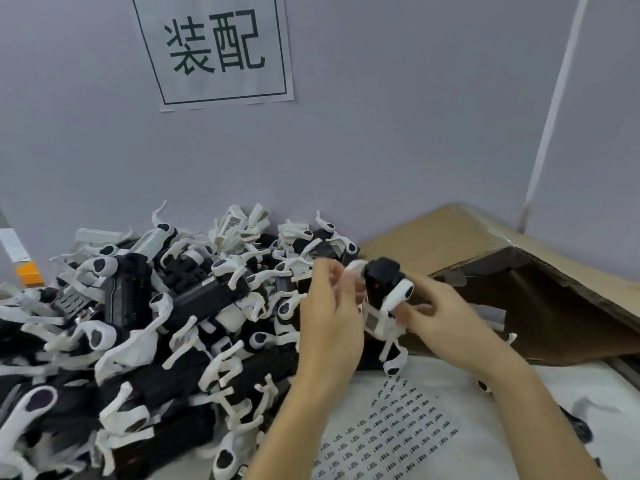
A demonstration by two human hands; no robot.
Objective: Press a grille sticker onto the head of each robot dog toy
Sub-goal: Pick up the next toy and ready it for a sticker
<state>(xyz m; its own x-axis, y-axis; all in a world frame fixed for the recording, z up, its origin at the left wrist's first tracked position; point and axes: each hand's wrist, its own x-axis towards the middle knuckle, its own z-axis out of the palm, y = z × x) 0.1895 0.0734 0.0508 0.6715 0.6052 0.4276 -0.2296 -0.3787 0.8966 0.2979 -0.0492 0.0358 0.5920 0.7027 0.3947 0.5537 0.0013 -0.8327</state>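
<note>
Both hands up w/ one robot dog toy (382,299) held above the table, just in front of the cardboard box (519,306). Right hand (446,320) grips its body from the side, left hand (330,306) pinches at the head end. Sticker sheet (388,431) lies flat below, big pile of toys (138,323) on the left.

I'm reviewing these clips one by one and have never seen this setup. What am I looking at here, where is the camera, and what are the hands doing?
There is no machine: a person wears one camera on the head, looking down at their own hands. The left hand and right hand together hold one black-and-white robot dog toy above the table. A big pile of the same toys lies to the left. A sheet of small grille stickers lies on the white surface, an open cardboard box to the right, and a printed sign hangs on the wall.
</note>
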